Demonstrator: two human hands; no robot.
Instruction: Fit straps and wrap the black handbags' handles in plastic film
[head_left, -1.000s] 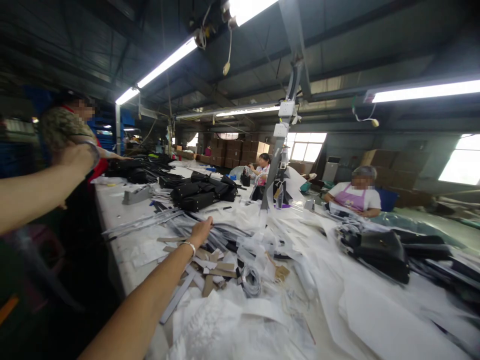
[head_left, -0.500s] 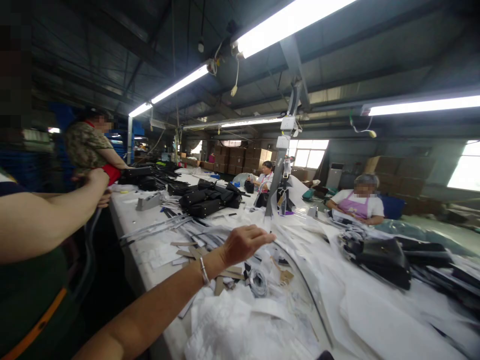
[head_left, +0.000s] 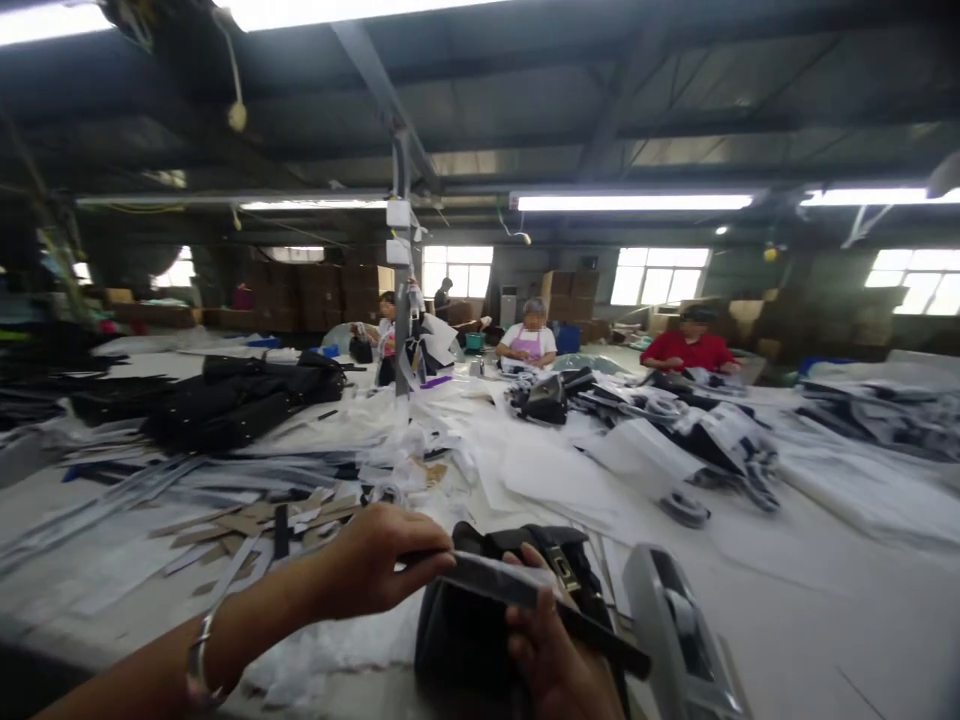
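My left hand (head_left: 390, 560), with a metal bangle on its wrist, pinches one end of a dark strap (head_left: 499, 577) between thumb and fingers. Clear or whitish plastic film seems to cover part of the strap. Closer to me, my right hand (head_left: 555, 650) wraps its fingers round the strap farther along, and the dark free end sticks out to the right. Under and behind the hands stands a black handbag (head_left: 461, 640) with a gold-coloured clasp (head_left: 562, 570); the hands hide part of it.
A grey tape dispenser (head_left: 679, 620) stands right of the bag. Cardboard scraps (head_left: 247, 520) and white sheets (head_left: 555, 470) litter the table. Black bags (head_left: 240, 400) are heaped at left. Across the table sit co-workers, one in a red top (head_left: 690, 350); a metal post (head_left: 402, 350) rises mid-table.
The view has swung right and down. My left hand, earlier stretched out over the table, is now nearer the bag. My right hand and the bag have come into view.
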